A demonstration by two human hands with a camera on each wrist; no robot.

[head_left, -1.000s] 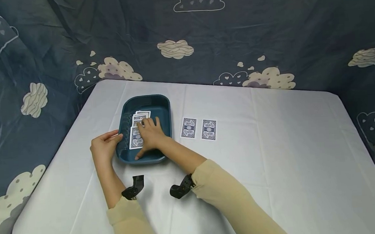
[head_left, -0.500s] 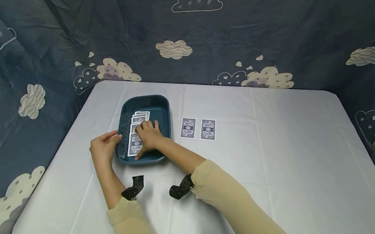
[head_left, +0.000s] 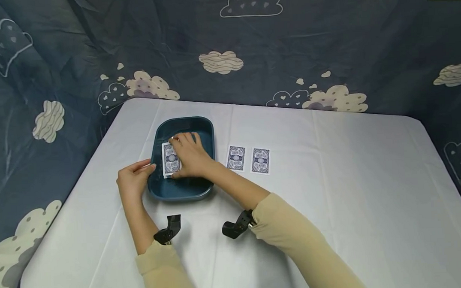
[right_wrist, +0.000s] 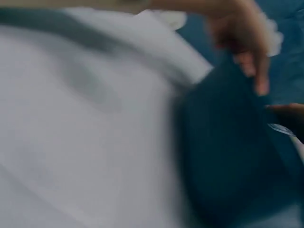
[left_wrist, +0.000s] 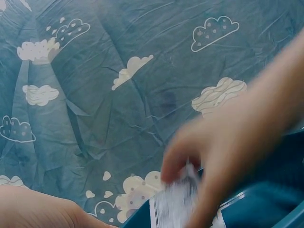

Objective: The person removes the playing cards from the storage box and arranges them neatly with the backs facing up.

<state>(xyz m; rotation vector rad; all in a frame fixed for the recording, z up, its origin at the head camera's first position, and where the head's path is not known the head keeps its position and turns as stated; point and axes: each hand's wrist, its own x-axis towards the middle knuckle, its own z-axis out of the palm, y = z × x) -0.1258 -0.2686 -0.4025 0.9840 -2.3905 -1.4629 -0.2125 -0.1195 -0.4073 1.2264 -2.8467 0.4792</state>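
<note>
On white surface (head_left: pixel 352 190), in blue tray (head_left: pixel 180 191) pinched on one side by left grip (head_left: pixel 134 177), now pinched thumb-to-fingers in right grip (head_left: pixel 192 159): no longer fanned out but bunched into one stack of cards (head_left: pixel 171 159), so likely mostly gathered, bar two loose cards (head_left: pixel 236 158) beside the tray.

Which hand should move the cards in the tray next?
Probably the right hand: it grips the cards between thumb and fingers, while the left hand holds the tray by its rim.
</note>
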